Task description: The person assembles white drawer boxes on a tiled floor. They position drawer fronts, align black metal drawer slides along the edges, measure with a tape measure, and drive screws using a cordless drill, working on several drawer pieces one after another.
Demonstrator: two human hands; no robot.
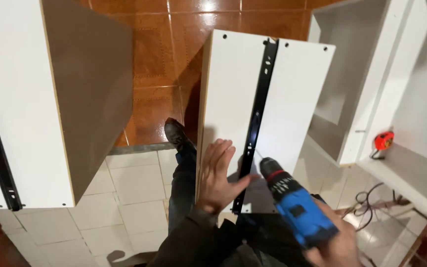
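We press left hand (217,178) flat, released, on white panel (268,113) propped on our lap; right hand (334,242) grasps blue drill (295,205), bit at black slide rail (257,118). Risk: bit skids off screw, rail shifts, thumb beside rail gets nicked.

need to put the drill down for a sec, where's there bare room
Bare spots: the white floor tiles between the left panel and the shoe, and the shelf right of the red tape measure. It is crowded around the black drawer slide, left hand and drill.
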